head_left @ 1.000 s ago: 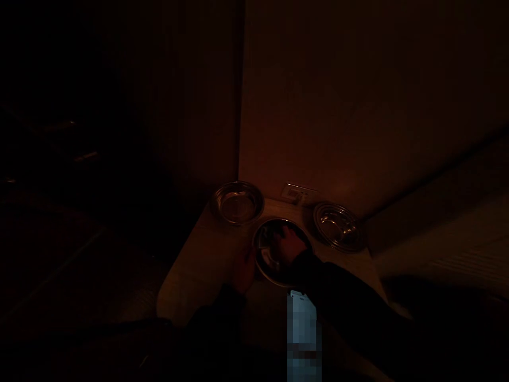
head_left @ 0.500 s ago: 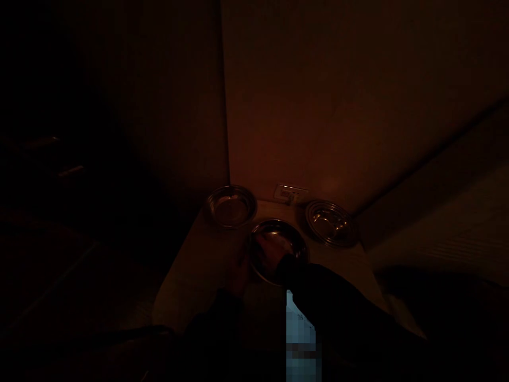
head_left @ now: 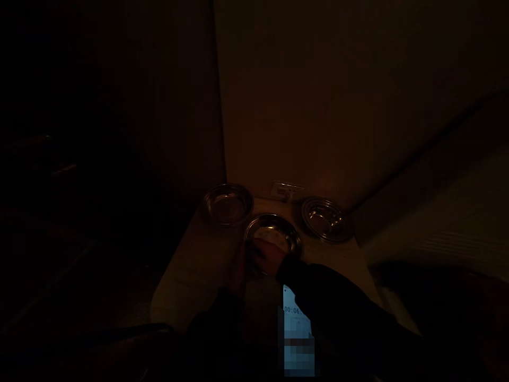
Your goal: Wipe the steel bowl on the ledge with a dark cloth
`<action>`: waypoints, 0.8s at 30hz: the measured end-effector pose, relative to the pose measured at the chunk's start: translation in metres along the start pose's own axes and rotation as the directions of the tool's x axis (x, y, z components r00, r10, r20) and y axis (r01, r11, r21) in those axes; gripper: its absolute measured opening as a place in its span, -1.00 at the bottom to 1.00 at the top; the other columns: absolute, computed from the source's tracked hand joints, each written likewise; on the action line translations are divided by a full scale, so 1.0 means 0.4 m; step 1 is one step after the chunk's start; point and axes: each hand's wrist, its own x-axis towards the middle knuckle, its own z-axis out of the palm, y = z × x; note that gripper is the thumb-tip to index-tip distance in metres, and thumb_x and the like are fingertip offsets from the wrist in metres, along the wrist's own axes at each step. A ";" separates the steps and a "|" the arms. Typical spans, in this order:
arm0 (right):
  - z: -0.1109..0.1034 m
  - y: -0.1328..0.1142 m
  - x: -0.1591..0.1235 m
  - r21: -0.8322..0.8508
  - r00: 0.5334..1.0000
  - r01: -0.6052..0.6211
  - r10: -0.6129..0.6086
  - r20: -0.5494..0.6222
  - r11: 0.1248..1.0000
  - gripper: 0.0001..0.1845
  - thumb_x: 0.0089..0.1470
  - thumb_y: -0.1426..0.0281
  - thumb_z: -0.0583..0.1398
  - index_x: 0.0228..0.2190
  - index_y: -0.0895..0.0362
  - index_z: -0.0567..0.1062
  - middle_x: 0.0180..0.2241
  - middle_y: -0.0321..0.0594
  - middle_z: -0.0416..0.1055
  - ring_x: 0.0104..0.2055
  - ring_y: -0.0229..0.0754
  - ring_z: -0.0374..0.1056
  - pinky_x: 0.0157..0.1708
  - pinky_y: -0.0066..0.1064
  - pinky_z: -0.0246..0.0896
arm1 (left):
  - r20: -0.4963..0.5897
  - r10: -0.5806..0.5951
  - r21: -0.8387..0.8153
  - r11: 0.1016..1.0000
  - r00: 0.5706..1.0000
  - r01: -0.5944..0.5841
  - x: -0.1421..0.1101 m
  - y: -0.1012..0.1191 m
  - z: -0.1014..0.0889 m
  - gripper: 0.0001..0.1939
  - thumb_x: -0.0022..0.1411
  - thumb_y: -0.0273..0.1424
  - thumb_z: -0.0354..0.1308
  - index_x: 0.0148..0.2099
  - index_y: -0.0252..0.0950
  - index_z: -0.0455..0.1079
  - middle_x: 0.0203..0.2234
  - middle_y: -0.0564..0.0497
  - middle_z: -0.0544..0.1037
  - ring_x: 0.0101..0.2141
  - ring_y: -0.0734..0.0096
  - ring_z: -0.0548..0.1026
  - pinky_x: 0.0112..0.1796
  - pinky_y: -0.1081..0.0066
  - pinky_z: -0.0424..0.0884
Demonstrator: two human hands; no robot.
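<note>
- Pale table point(head_left: 183, 276) is holding three metal dishes, dim light.
- Left dish point(head_left: 228, 208) is sitting at the far-left corner.
- Your left hand point(head_left: 237, 268) is resting beside the middle dish's left edge; can't tell its grip, too dark.
- Your right hand point(head_left: 267, 255) is reaching over the middle dish point(head_left: 293, 239), fingers curling near its left side; can't tell if they're clamping anything.
- Wall socket point(head_left: 287, 190) is showing behind.
- Lit phone point(head_left: 298, 329) is glowing below your right sleeve point(head_left: 318, 286).
- Right dish point(head_left: 324, 220) is lying near the wall.

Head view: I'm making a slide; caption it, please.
Left hand and right hand at the middle bowl, more bowls behind, lit phone nearer; dim light.
</note>
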 end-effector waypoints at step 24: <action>-0.079 0.098 -0.107 -0.003 0.933 0.224 -0.214 0.290 0.975 -0.81 0.05 0.47 0.08 -0.27 0.14 0.44 -0.20 -0.18 0.41 -0.21 -0.25 0.33 -0.19 -0.40 0.23 | -0.010 0.185 0.226 0.958 0.983 -0.178 0.000 0.008 0.012 -0.63 0.19 -0.39 -0.05 -0.02 -0.46 0.35 -0.10 -0.21 0.47 -0.09 0.21 0.42 -0.10 0.31 0.31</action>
